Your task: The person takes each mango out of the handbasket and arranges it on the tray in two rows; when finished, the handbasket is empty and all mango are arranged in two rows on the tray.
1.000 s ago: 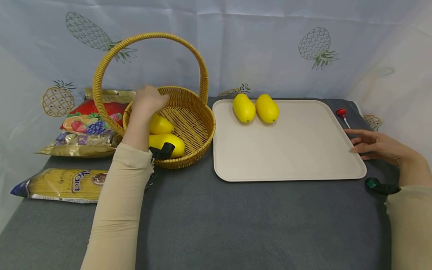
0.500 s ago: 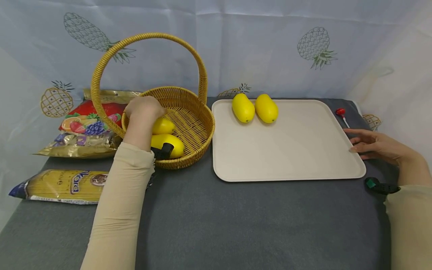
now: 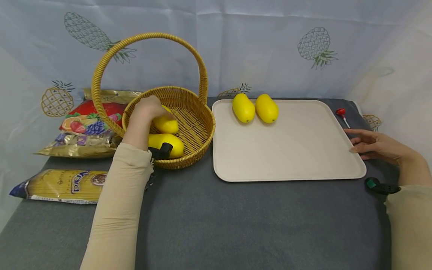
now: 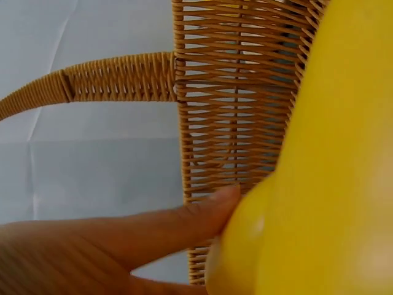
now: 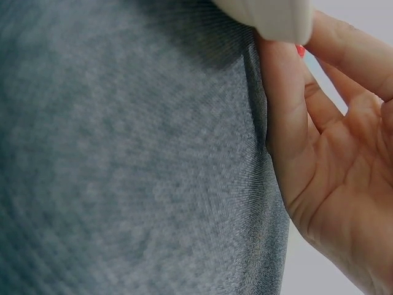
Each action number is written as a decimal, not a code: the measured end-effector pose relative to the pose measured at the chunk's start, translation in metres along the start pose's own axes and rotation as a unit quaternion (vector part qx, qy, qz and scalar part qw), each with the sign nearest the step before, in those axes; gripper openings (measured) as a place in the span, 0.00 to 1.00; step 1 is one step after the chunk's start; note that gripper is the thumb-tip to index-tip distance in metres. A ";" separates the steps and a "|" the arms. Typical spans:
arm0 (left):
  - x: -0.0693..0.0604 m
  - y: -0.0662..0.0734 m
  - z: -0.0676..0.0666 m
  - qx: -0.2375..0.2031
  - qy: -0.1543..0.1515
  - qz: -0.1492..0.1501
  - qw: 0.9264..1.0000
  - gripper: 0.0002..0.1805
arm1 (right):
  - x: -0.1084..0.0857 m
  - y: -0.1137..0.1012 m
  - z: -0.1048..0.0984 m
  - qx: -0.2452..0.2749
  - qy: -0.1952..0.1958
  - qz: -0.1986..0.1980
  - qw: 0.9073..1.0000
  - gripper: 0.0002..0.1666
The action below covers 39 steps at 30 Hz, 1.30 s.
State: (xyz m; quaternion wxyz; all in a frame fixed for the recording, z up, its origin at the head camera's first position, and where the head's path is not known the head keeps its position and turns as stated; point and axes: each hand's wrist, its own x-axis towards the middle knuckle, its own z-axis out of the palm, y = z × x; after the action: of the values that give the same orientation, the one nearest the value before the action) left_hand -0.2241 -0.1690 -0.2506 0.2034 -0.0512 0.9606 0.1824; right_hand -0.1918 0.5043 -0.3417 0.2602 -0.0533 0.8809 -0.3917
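Inside the wicker basket (image 3: pixel 194 146), my left hand (image 3: pixel 146 114) grips a yellow fruit (image 3: pixel 167 124) from its left and far side. The left wrist view has my left thumb (image 4: pixel 209 212) against this fruit (image 4: pixel 236 252), while another yellow fruit (image 4: pixel 338 153) looms close at the right. That second fruit (image 3: pixel 173 144) lies nearer the basket's front, partly behind the wrist camera. My right hand (image 3: pixel 384 148) rests at the right edge of the beige tray (image 3: pixel 290 150), fingers relaxed; the right wrist view shows thumb and finger (image 5: pixel 344 123) touching the tray's rim (image 5: pixel 279 18).
Two yellow fruits (image 3: pixel 254 108) lie at the tray's back left. A red lollipop (image 3: pixel 341 113) is beyond my right hand. Left of the basket are a candy bag (image 3: pixel 87 127) and a pasta pack (image 3: pixel 64 185). The basket's tall handle (image 3: pixel 152 36) arches above my left hand.
My left hand has lowered into the basket and taken hold of the rear fruit, which has shifted slightly right and tilted. The right hand and tray have stayed in place.
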 end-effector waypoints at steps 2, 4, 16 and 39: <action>0.001 0.000 0.000 -0.036 -0.023 0.009 0.999 0.45 | 0.000 0.000 0.000 0.001 -0.002 0.000 1.000 0.39; 0.002 0.000 0.000 -0.078 -0.050 0.016 0.996 0.50 | 0.000 -0.001 0.000 0.000 -0.003 -0.002 1.000 0.39; 0.013 -0.007 0.005 -0.191 -0.139 0.046 0.971 0.54 | 0.000 -0.003 0.000 -0.003 0.004 0.005 1.000 0.40; 0.021 -0.003 0.011 -0.188 -0.166 0.039 0.967 0.60 | -0.001 0.000 0.000 0.008 -0.002 -0.004 1.000 0.39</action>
State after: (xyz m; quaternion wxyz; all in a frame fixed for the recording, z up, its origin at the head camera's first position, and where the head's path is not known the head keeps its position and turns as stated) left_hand -0.2385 -0.1684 -0.2698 0.3394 -0.0200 0.8630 0.3737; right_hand -0.1914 0.5045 -0.3409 0.2603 -0.0556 0.8770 -0.4000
